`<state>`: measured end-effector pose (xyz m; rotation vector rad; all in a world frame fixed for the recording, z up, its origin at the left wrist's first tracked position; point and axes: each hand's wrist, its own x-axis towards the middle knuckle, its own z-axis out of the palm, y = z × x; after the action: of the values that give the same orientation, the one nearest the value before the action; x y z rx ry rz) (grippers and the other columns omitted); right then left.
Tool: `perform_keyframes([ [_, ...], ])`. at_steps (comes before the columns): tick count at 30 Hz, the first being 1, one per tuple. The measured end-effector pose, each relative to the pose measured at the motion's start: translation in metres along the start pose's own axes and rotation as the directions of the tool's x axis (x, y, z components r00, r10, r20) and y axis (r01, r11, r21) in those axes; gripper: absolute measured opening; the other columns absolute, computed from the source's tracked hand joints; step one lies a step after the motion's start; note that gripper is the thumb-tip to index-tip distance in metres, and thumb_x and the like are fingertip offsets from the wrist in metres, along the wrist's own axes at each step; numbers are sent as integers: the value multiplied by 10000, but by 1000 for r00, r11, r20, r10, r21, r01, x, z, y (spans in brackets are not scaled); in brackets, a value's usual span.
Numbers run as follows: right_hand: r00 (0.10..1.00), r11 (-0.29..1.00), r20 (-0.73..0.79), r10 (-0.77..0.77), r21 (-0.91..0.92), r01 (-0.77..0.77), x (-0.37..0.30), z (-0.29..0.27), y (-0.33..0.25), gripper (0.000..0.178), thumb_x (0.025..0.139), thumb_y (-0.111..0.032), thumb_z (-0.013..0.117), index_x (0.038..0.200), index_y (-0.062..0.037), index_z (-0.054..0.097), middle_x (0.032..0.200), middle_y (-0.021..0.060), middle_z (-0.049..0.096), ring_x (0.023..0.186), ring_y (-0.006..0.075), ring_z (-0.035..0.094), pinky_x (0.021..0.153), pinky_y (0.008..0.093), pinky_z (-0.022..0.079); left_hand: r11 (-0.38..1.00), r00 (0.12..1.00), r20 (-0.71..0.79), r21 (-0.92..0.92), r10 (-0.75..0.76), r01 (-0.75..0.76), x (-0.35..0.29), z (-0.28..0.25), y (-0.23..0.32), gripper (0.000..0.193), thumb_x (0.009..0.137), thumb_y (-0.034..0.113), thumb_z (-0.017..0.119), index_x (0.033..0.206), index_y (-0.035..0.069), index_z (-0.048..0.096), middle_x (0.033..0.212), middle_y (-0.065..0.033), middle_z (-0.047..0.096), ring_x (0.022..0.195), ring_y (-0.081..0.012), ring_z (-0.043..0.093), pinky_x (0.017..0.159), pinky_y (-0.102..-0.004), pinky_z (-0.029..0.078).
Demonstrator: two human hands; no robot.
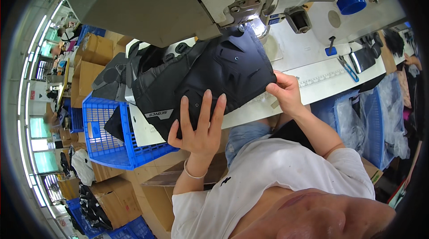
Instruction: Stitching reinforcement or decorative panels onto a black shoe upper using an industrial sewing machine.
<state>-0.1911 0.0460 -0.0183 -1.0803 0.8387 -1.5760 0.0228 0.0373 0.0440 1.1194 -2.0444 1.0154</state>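
A large black boot upper point(214, 67), with a moulded shiny panel, buckles and a pale label, lies on the white sewing table point(308, 67). Its far edge is beneath the head of the sewing machine point(243, 9), where a lamp glows. My left hand point(199, 127) rests on the near part of the upper, fingers spread and flat. At the upper's right corner my right hand point(286, 91) pinches the edge between thumb and fingers. The machine head hides the needle area from sight.
A blue plastic crate point(107, 127) stands left of the table with dark pieces inside. Blue-handled snips point(348, 69) lie at the right, near a ruler strip point(321, 78) along the tabletop. A blue bin point(380, 123) with clear plastic bags stands at right; cardboard boxes point(96, 49) are stacked at left.
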Motion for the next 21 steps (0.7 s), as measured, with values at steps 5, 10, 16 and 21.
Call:
perform_keyframes([
  [5,999,999,-32,26,21,-25,7,5,0,150,859,-89,627,929,43,636,881,7,562,784,65,461,690,215,375,1000,1000,28,-9,14,-14,8,6,-9,178,818,305,655,988,352,684,1100,125,647,993,-206,605,832,-341,274],
  [10,999,1000,-52,13,5,-13,15,10,1,154,869,-108,628,934,31,639,855,-8,571,772,60,471,686,210,380,998,998,58,-68,14,-10,15,13,-15,203,794,255,666,980,331,691,1113,113,635,1017,-212,594,837,-346,288],
  [16,996,998,-82,21,59,-16,27,16,-5,182,881,-126,621,973,28,646,892,-10,612,789,44,499,697,197,407,992,998,64,-128,16,-8,27,17,-21,333,701,126,678,991,289,689,1139,102,626,1076,-215,567,862,-345,304],
  [21,994,999,-108,18,52,-13,38,23,-6,190,882,-128,619,978,34,647,907,1,624,801,41,507,712,198,416,990,996,80,-137,50,-39,41,26,-32,203,773,192,659,941,302,693,1089,101,641,1012,-215,593,889,-367,345],
])
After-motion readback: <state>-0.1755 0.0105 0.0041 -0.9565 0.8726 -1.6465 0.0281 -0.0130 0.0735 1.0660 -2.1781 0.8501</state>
